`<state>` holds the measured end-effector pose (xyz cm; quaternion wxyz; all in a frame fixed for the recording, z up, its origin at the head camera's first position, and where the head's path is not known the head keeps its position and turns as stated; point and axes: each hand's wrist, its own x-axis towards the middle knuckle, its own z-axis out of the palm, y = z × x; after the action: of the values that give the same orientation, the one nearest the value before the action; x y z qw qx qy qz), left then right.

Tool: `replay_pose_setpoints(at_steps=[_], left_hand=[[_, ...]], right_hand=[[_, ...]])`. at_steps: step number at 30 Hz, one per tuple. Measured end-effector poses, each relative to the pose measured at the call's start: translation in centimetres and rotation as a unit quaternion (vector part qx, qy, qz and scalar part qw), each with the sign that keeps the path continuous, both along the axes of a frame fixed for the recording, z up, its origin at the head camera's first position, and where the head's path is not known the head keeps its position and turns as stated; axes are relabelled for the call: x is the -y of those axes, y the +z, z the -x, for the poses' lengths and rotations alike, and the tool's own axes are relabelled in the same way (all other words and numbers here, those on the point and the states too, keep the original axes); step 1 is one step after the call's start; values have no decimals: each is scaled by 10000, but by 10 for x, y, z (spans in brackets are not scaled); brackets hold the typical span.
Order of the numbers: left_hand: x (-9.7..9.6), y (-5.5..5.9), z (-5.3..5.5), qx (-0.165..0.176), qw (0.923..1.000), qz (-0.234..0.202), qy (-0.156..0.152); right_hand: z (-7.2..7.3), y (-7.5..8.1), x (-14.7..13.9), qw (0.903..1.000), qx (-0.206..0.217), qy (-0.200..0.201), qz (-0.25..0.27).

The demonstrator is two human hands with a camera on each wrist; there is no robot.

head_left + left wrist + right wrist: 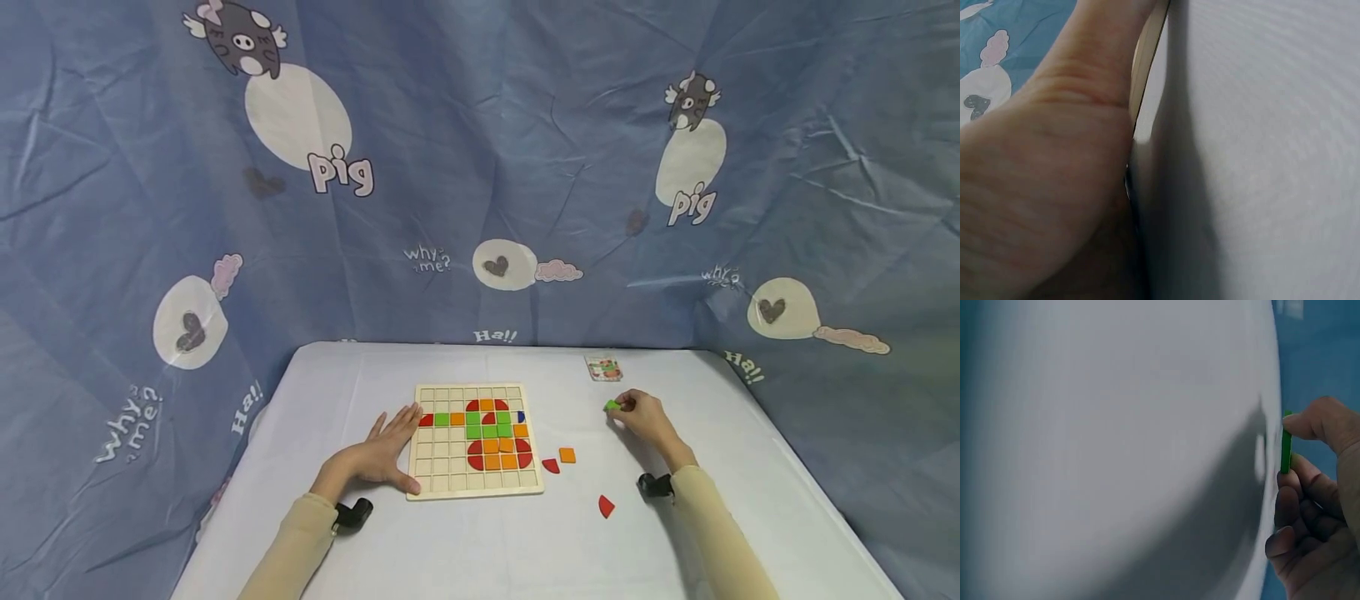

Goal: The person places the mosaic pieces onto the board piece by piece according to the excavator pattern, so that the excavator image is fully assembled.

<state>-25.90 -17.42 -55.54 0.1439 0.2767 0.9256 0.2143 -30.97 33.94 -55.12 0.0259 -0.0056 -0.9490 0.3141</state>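
A square wooden grid board (442,483) lies on the white table, partly filled with red, green, orange and blue tiles. My left hand (378,454) rests at the board's left edge with fingers spread, the thumb at its lower left corner. In the left wrist view the heel of the left hand (1047,169) hides most of the board. To the right of the board, my right hand (643,419) pinches a green tile (1286,444) between thumb and fingers, above the table. The same tile shows small in the head view.
An orange square tile (567,455) and a red quarter-round tile (551,466) lie just right of the board. Another red quarter-round tile (606,506) is nearer the front. A small patterned card (603,369) lies at the back right. Blue printed cloth (420,208) hangs behind the table.
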Motion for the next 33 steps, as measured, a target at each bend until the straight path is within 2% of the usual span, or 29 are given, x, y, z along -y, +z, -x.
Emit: replay_pose_setpoints(at_steps=[4,8,13,16,24,29,33], left_hand=[[0,2,0,3,9999,130,-7],[-2,2,-2,20,9997,231,14],[-2,1,-2,20,9997,252,-4],[-1,1,-2,16,9998,203,-12],[2,3,1,-44,9995,289,-93],[2,5,-1,-26,9994,299,-157],[2,6,-1,12,9995,265,-161]], right_hand=[[-6,4,52,9976,-241,606,234],[-18,9,106,9901,-234,1299,469],[-31,17,168,9715,-302,2330,318],[-36,22,201,9603,-351,2764,164],[-33,29,272,9465,-325,3211,-89],[-25,18,297,9395,-293,3404,-246],[-20,13,308,9372,-434,3432,-448]])
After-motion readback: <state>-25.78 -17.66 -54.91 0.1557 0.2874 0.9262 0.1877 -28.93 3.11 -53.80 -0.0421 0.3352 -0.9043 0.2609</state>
